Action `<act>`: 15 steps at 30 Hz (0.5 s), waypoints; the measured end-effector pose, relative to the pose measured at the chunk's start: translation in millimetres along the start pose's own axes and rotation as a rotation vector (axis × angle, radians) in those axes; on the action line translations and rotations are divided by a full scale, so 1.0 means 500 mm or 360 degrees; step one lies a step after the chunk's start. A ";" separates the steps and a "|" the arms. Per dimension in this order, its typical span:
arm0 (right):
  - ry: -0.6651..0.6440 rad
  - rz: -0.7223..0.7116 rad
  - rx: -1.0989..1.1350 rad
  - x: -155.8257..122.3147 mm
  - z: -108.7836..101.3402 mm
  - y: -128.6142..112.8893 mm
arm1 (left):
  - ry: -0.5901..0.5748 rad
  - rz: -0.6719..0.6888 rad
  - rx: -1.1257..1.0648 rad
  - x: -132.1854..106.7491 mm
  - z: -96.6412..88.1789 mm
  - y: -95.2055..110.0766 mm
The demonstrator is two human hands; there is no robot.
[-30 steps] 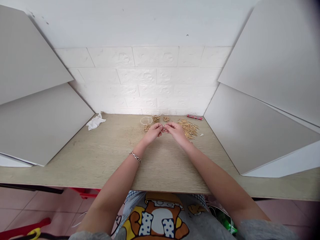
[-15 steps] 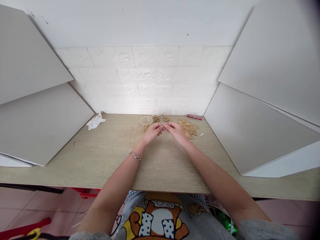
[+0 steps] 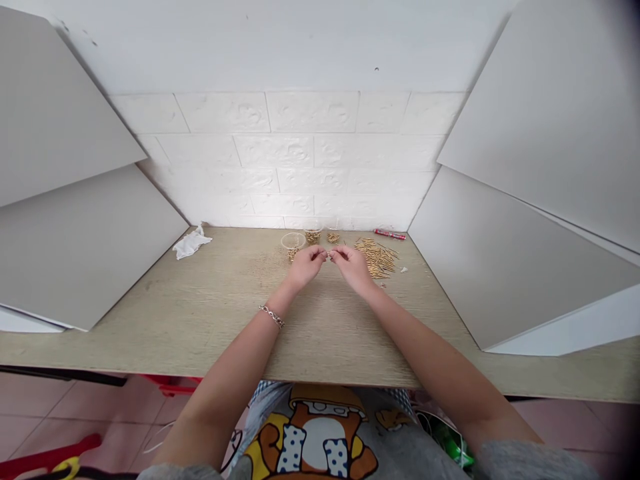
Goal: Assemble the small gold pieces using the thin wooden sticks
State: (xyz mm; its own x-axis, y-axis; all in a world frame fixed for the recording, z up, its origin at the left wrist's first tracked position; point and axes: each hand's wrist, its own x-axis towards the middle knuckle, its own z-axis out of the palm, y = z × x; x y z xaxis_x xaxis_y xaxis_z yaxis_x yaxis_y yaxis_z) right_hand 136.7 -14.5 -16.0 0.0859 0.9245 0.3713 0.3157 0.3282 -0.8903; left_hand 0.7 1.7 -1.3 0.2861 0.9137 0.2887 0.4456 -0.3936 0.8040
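My left hand (image 3: 309, 264) and my right hand (image 3: 351, 265) meet fingertip to fingertip above the table, both closed in a pinch. Whatever lies between the fingers is too small to make out. Just beyond my left hand stands a clear cup (image 3: 293, 241) with small gold pieces in it, partly covered by that hand. Two more clear containers stand behind, against the wall; gold pieces (image 3: 313, 237) fill the bottom of one, and a smaller lot (image 3: 333, 238) is in the other. A loose pile of thin gold pins (image 3: 379, 258) lies right of my right hand.
A red tube-like item (image 3: 389, 235) lies at the back right by the wall. Crumpled white tissue (image 3: 192, 242) is at the back left. Grey panels (image 3: 90, 247) (image 3: 540, 267) flank the wooden table (image 3: 200, 313), and a white brick-pattern wall (image 3: 290, 157) closes the back.
The fingertips of both hands have shifted very slightly, still pinched together at the same spot. The containers and the pile of pins look the same.
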 end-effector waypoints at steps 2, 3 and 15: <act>0.0031 -0.0031 -0.0052 -0.003 0.002 -0.002 | 0.0022 0.0007 0.0060 -0.003 -0.001 0.006; 0.0055 -0.0057 -0.0084 -0.005 0.002 -0.003 | 0.0025 0.0006 0.0066 -0.004 0.000 0.009; 0.0053 -0.0428 -0.0419 -0.002 -0.010 0.002 | -0.0032 0.0174 0.0243 -0.005 -0.008 0.017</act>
State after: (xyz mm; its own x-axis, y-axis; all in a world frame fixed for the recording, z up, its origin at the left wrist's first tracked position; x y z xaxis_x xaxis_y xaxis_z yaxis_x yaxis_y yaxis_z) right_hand 141.7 -16.0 -16.1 -0.0036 0.8038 0.5949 0.5628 0.4934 -0.6632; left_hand 0.4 -3.5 6.8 0.3560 0.8630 0.3585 0.5341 -0.5027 0.6797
